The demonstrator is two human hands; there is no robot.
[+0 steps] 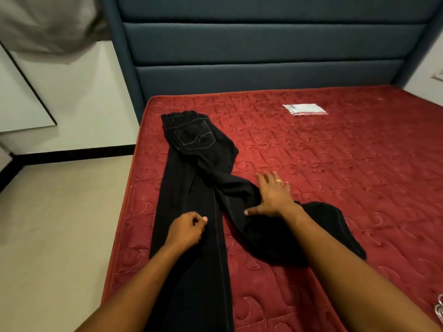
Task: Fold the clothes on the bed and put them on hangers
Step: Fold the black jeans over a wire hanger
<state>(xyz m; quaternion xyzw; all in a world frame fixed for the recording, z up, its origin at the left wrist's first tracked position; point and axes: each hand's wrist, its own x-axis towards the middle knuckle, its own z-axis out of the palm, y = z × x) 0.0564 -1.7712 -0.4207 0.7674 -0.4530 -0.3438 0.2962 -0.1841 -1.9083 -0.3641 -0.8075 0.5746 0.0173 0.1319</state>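
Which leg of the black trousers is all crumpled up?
The leg on the right, bunched under the flat right hand. The other leg lies straight under the curled left hand.

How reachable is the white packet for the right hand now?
Probably yes: only bare mattress lies between the right hand and the white packet, though it sits farther up the bed, so a lean seems needed.

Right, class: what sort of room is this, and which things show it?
Most likely a bedroom: a bare red quilted mattress sits against a padded blue headboard, and black jeans lie spread on it.
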